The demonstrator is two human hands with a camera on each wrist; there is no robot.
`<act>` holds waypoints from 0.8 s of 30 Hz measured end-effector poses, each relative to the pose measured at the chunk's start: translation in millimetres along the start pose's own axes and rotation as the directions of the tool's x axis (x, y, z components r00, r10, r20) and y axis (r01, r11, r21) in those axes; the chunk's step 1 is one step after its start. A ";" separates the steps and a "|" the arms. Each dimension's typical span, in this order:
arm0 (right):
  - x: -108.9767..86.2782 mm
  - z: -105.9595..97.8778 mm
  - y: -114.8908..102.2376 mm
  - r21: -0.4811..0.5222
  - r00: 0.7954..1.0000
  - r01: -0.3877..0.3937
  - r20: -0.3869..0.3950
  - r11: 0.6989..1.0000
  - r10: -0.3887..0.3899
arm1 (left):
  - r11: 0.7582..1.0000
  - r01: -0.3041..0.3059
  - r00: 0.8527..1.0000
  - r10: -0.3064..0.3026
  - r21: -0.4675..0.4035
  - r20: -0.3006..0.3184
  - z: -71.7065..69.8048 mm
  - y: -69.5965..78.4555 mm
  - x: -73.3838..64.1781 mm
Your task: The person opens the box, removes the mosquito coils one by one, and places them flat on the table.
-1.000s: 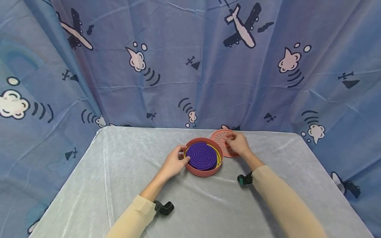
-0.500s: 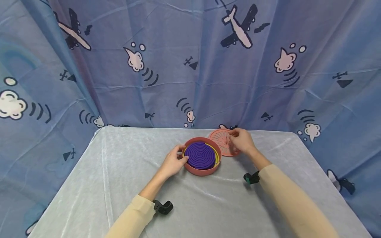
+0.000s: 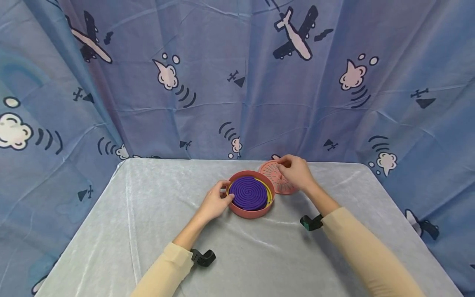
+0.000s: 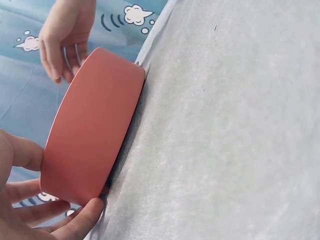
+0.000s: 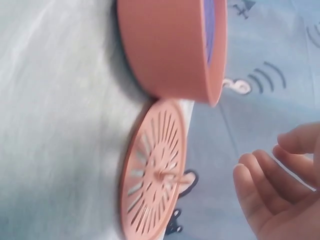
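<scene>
A round terracotta-coloured box (image 3: 249, 214) stands on the table, with purple mosquito coils (image 3: 248, 193) stacked inside. Part of a yellow coil (image 3: 269, 196) shows along the right inner wall. My left hand (image 3: 215, 201) grips the box's left side, thumb and fingers spread along its wall. Right behind the box, the slotted lid (image 5: 135, 185) lies flat with its small knob upward. Above that lid is my right hand (image 3: 295, 171), fingers loosely bent and nothing between them; the right wrist view shows a gap between fingertips and knob.
Pale grey cloth (image 3: 159, 222) covers the table. A blue curtain (image 3: 208, 82) printed with planes and clouds hangs just behind the table's back edge. Black cameras are strapped at the left wrist (image 3: 203, 258) and the right wrist (image 3: 311, 222).
My right hand has come up off the lid's knob and now hovers above it. Lid and box stay where they were on the table, and the left hand keeps its grip.
</scene>
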State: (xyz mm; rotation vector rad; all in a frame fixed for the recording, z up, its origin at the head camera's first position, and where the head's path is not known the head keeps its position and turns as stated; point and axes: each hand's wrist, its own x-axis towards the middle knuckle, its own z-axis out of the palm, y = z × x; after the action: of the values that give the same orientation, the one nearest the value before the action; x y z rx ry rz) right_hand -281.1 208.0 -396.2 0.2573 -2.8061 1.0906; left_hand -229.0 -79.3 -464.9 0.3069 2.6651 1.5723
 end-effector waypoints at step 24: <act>-9.6 48.2 -34.6 -0.079 0.984 0.148 0.114 0.986 -0.138 | 1.000 -0.001 1.000 0.001 0.007 -0.004 -0.1 -0.1 0.2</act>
State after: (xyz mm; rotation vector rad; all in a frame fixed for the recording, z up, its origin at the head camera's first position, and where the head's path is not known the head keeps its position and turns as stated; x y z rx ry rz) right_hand -267.1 151.3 -410.4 0.5148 -2.8668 0.9474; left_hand -229.3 -79.4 -464.9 0.3058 2.6748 1.5659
